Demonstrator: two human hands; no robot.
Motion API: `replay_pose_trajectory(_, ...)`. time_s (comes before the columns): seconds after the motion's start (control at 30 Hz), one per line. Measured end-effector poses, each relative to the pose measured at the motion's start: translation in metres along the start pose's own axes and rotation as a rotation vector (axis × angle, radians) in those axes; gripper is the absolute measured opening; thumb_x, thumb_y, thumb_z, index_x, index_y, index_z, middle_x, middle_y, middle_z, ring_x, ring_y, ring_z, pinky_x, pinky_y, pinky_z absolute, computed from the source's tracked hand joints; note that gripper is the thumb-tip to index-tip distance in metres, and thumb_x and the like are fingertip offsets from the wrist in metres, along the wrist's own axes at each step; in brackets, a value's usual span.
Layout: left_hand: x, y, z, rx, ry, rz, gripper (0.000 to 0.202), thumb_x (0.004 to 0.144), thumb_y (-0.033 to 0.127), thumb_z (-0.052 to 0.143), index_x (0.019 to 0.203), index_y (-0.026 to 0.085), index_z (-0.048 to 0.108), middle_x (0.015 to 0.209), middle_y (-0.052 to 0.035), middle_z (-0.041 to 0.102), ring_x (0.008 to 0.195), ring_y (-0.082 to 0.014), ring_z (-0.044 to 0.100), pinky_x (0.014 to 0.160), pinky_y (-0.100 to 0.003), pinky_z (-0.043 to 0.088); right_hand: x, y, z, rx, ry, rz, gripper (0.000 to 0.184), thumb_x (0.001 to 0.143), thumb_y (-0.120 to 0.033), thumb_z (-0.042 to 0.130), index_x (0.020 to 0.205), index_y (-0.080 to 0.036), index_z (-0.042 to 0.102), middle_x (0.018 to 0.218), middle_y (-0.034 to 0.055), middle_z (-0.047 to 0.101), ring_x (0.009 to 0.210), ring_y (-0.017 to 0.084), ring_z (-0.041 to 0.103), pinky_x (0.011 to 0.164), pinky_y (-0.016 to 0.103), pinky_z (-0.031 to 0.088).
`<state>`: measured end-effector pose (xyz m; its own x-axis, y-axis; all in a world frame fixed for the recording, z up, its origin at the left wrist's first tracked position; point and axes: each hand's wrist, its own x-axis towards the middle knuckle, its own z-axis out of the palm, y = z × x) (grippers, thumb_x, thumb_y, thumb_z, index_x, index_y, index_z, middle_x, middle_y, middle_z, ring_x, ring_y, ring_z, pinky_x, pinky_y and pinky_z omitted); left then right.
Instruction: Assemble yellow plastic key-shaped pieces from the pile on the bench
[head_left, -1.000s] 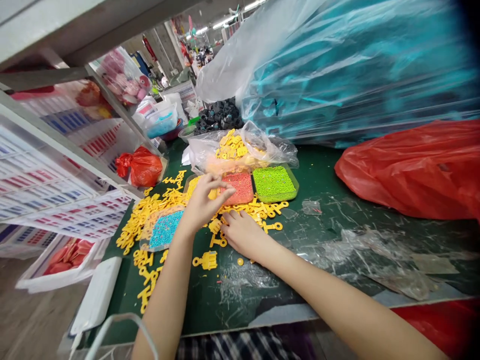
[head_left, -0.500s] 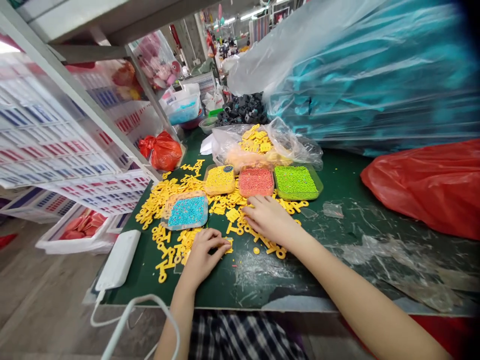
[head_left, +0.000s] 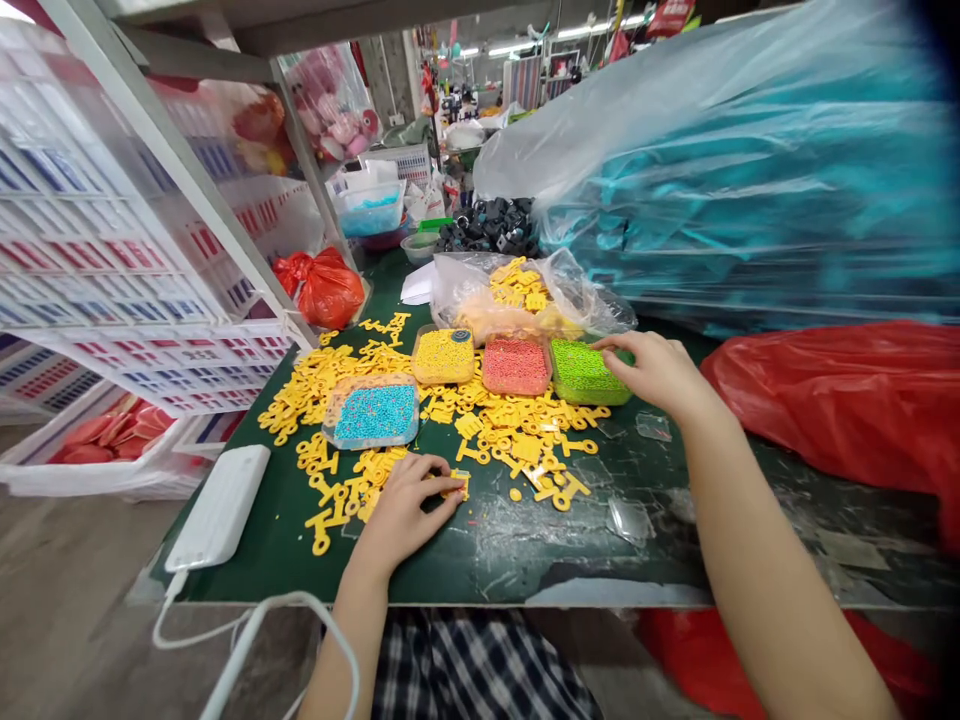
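My left hand [head_left: 405, 512] lies on the green mat table [head_left: 255, 530] at the lower edge of the scattered pieces. Its fingertips are pinched on a small yellow plastic key-shaped piece [head_left: 455, 485]. My right hand [head_left: 651, 370] is up at the right, fingertips touching the corner of a tray of green beads [head_left: 581, 372], and it holds nothing I can see. Trays of yellow beads [head_left: 442, 356], coral beads [head_left: 516, 366] and blue beads [head_left: 375, 414] stand among many loose yellow key-shaped pieces [head_left: 510, 425].
A clear bag of yellow pieces [head_left: 510, 295] lies behind the trays, with black parts [head_left: 491, 225] beyond it. A teal plastic-wrapped bundle [head_left: 720, 170] and a red bag [head_left: 840, 410] fill the right. White labelled drawers [head_left: 112, 250] stand at the left, and a white power bank [head_left: 221, 505] lies on the mat.
My right hand has moved from the loose pieces up and right to the green bead tray. My left hand has stayed near the lower pieces, now pinching one. The view has shifted slightly.
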<state>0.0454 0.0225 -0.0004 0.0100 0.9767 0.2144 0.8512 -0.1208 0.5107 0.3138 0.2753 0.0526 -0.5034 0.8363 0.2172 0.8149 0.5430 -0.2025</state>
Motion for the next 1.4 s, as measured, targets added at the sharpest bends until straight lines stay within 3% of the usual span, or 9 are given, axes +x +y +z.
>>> replay_pose_trajectory(0.13, -0.001, -0.001, -0.001, -0.019, 0.002, 0.011, 0.018, 0.09, 0.028, 0.058, 0.099, 0.026, 0.073, 0.1, -0.0052, 0.064, 0.096, -0.0224, 0.055, 0.087, -0.04, 0.046, 0.018, 0.016, -0.001, -0.057, -0.215, 0.062, 0.039, 0.086, -0.035, 0.041, 0.109, -0.022, 0.069, 0.105, 0.0094, 0.071, 0.097, 0.031, 0.061, 0.079, 0.041, 0.039)
replay_pose_trajectory(0.23, -0.002, -0.003, 0.0, -0.031, 0.072, 0.023, 0.021, 0.091, 0.027, 0.053, 0.099, 0.025, 0.072, 0.099, -0.0057, 0.065, 0.096, -0.0221, 0.056, 0.086, -0.04, 0.046, 0.032, 0.02, 0.001, -0.072, -0.365, 0.074, 0.033, 0.083, -0.04, 0.05, 0.1, -0.021, 0.072, 0.103, 0.0089, 0.072, 0.095, 0.03, 0.062, 0.082, 0.042, 0.037)
replay_pose_trajectory(0.47, -0.001, -0.006, 0.003, 0.019, 0.104, 0.018, 0.019, 0.093, 0.028, 0.053, 0.093, 0.024, 0.072, 0.096, -0.0046, 0.065, 0.093, -0.0214, 0.057, 0.084, -0.038, 0.045, 0.048, 0.01, 0.015, -0.087, -0.536, 0.069, 0.013, 0.067, -0.033, 0.072, 0.071, -0.02, 0.073, 0.079, 0.0063, 0.074, 0.082, 0.027, 0.065, 0.078, 0.038, 0.036)
replay_pose_trajectory(0.77, -0.001, -0.008, 0.003, 0.002, 0.118, -0.006, 0.02, 0.093, 0.029, 0.051, 0.092, 0.024, 0.07, 0.097, -0.0052, 0.065, 0.093, -0.0222, 0.056, 0.083, -0.038, 0.045, 0.04, 0.01, 0.024, -0.103, -0.538, 0.031, 0.016, 0.076, -0.029, 0.062, 0.075, -0.017, 0.073, 0.083, 0.0074, 0.074, 0.082, 0.023, 0.064, 0.073, 0.034, 0.035)
replay_pose_trajectory(0.97, 0.0, -0.009, 0.003, 0.077, 0.131, -0.017, 0.019, 0.094, 0.029, 0.051, 0.095, 0.023, 0.069, 0.098, -0.004, 0.067, 0.092, -0.0216, 0.057, 0.083, -0.038, 0.043, 0.039, 0.019, 0.029, -0.096, -0.468, 0.022, 0.022, 0.074, -0.034, 0.064, 0.088, -0.021, 0.073, 0.093, 0.0055, 0.074, 0.083, 0.021, 0.065, 0.065, 0.028, 0.037)
replay_pose_trajectory(1.17, 0.0, -0.01, 0.004, 0.105, 0.144, -0.018, 0.016, 0.094, 0.025, 0.053, 0.095, 0.022, 0.069, 0.097, -0.0038, 0.067, 0.092, -0.0213, 0.058, 0.082, -0.038, 0.042, 0.041, 0.018, 0.034, -0.106, -0.421, -0.017, 0.01, 0.072, -0.031, 0.067, 0.073, -0.022, 0.072, 0.079, 0.0032, 0.074, 0.074, 0.02, 0.065, 0.059, 0.027, 0.035)
replay_pose_trajectory(1.3, -0.001, -0.01, 0.004, 0.122, 0.142, -0.023, 0.016, 0.094, 0.025, 0.053, 0.095, 0.023, 0.069, 0.096, -0.0035, 0.068, 0.091, -0.021, 0.058, 0.081, -0.038, 0.042, 0.037, 0.014, 0.03, -0.115, -0.34, -0.074, 0.01, 0.075, -0.029, 0.066, 0.07, -0.022, 0.072, 0.075, 0.0029, 0.073, 0.071, 0.019, 0.063, 0.058, 0.027, 0.035)
replay_pose_trajectory(1.4, -0.001, -0.011, 0.005, 0.132, 0.135, -0.025, 0.016, 0.094, 0.024, 0.053, 0.095, 0.023, 0.069, 0.098, -0.0033, 0.069, 0.093, -0.0213, 0.059, 0.083, -0.038, 0.042, 0.028, 0.008, 0.02, -0.138, -0.195, -0.113, 0.013, 0.078, -0.029, 0.064, 0.071, -0.02, 0.07, 0.081, 0.0066, 0.073, 0.08, 0.024, 0.062, 0.063, 0.031, 0.036)
